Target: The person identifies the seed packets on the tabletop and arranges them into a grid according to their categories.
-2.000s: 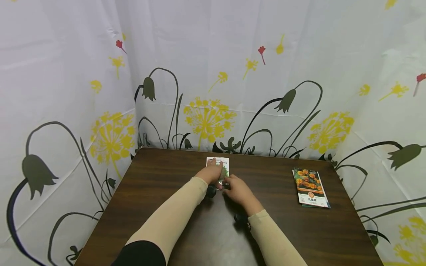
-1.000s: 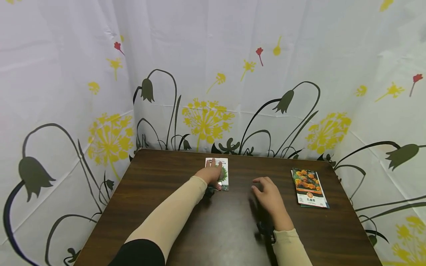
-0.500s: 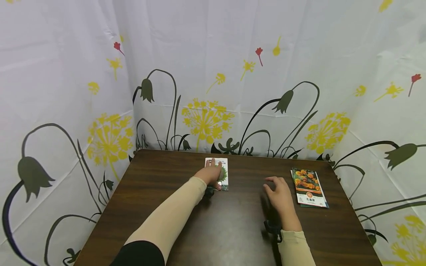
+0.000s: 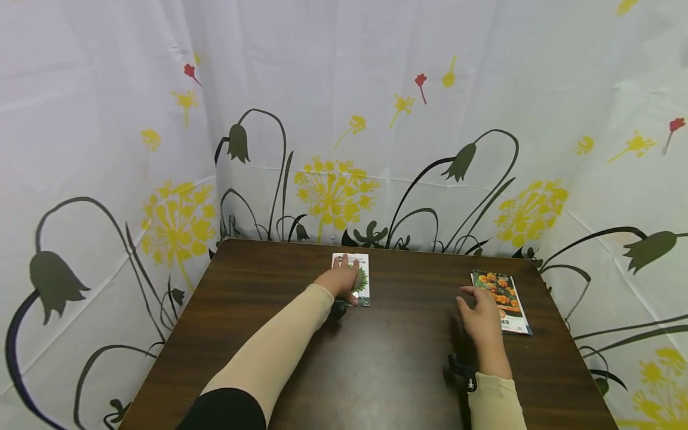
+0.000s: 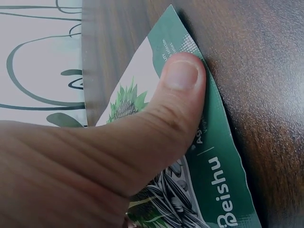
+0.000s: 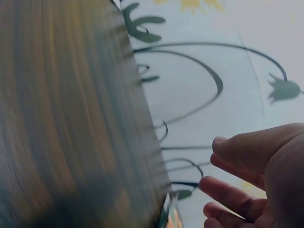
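At the far middle of the table, my left hand (image 4: 340,282) rests on a seed packet (image 4: 364,263), its fingers spread across it. The left wrist view shows the thumb pressing the green lower band of this seed packet (image 5: 216,107), which has sunflower seed pictures and "Beishu" printed on it. My right hand (image 4: 484,319) hovers with loosely bent fingers, holding nothing. It overlaps the left side of a small stack of seed packets (image 4: 513,319), whose top one shows orange flowers. In the right wrist view, the right hand (image 6: 280,166) has its thumb and fingers apart.
The dark wooden table (image 4: 387,358) ends at a back edge against a white curtain (image 4: 344,71) with printed yellow and green flowers. A black wrist camera (image 4: 461,365) sits below the right hand.
My right hand has left the packet under the left hand and moved right to the stack. The left hand stays on its packet, which now lies flat beneath the fingers.
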A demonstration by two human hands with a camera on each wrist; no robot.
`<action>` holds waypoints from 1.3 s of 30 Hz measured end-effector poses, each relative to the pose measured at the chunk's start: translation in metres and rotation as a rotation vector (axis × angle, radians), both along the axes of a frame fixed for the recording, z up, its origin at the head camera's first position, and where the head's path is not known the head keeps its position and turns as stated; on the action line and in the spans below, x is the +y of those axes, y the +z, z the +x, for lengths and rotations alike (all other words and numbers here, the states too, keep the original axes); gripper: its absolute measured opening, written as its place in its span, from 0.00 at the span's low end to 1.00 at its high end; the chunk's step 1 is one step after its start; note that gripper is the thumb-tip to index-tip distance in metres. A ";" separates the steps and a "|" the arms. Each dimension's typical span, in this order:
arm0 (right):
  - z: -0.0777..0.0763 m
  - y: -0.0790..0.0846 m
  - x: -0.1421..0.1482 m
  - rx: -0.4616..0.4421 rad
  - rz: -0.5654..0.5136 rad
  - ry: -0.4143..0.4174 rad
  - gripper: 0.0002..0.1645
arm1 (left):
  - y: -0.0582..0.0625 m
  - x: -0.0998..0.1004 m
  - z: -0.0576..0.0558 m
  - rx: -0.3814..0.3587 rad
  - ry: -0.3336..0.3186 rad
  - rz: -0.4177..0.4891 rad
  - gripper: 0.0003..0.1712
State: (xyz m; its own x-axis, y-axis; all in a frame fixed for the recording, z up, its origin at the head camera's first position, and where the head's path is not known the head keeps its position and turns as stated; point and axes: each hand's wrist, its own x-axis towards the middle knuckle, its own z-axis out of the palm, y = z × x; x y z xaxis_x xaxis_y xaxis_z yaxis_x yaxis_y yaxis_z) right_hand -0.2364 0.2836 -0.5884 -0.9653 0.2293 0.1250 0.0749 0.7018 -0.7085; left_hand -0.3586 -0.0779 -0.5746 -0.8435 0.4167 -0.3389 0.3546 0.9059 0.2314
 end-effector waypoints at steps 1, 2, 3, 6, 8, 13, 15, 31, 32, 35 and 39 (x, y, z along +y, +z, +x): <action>0.001 0.000 0.004 0.010 0.004 -0.016 0.22 | 0.001 0.000 0.001 0.002 -0.004 0.002 0.73; 0.002 0.000 0.008 0.023 0.009 -0.032 0.22 | 0.002 0.000 0.002 0.000 -0.007 0.003 0.73; 0.003 -0.001 0.013 0.037 0.014 -0.048 0.22 | 0.003 0.000 0.003 -0.006 -0.006 0.003 0.73; 0.005 -0.002 0.025 0.063 0.014 -0.085 0.21 | 0.005 0.001 0.004 -0.020 0.002 0.000 0.73; 0.006 -0.003 0.031 0.070 -0.003 -0.107 0.22 | 0.006 0.001 0.003 -0.023 0.008 0.003 0.72; 0.015 -0.007 0.042 0.022 -0.051 -0.200 0.28 | 0.005 0.001 0.002 -0.015 -0.001 -0.013 0.72; 0.018 -0.009 0.045 0.014 -0.062 -0.253 0.31 | 0.006 0.001 0.001 -0.010 -0.007 -0.020 0.72; 0.006 -0.043 0.074 -0.156 0.006 -0.264 0.55 | 0.006 0.000 0.003 -0.025 -0.001 0.006 0.73; 0.004 -0.043 0.074 -0.155 -0.008 -0.263 0.57 | 0.006 -0.001 0.003 -0.015 0.001 0.007 0.72; -0.002 -0.038 0.074 -0.175 -0.008 -0.253 0.61 | 0.008 -0.001 0.001 0.000 0.008 0.010 0.72; -0.003 -0.032 0.073 -0.200 0.021 -0.266 0.65 | 0.006 0.000 0.001 -0.008 0.001 0.016 0.72</action>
State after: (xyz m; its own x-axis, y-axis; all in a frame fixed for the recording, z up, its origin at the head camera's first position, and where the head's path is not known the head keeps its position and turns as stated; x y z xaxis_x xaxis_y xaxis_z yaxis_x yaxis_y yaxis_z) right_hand -0.2398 0.3569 -0.6209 -0.8778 0.4759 -0.0537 0.3937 0.6532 -0.6468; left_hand -0.3572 -0.0779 -0.5683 -0.8413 0.4209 -0.3392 0.3514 0.9027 0.2485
